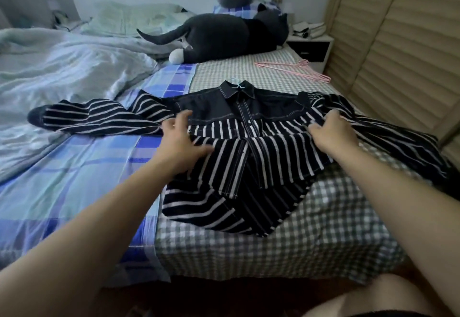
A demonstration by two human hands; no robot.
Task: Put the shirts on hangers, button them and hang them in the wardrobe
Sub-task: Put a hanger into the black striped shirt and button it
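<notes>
A dark shirt [239, 142] with white stripes and a plain dark yoke lies face up on the bed, sleeves spread to both sides. A light blue hanger hook [236, 83] sticks out of its collar. The upper placket looks closed; the lower front flaps lie open and crumpled. My left hand [181, 137] rests with spread fingers on the shirt's left chest. My right hand [331, 131] lies on the right chest, fingers curled into the striped cloth. Pink hangers [293, 68] lie further back on the checked sheet.
The bed has a checked sheet [298, 229], a blue plaid sheet [74, 179] and a pale quilt [62, 72] at left. A grey plush cat [224, 40] lies near the headboard. A slatted wardrobe door [403, 50] stands at right, past a nightstand [311, 47].
</notes>
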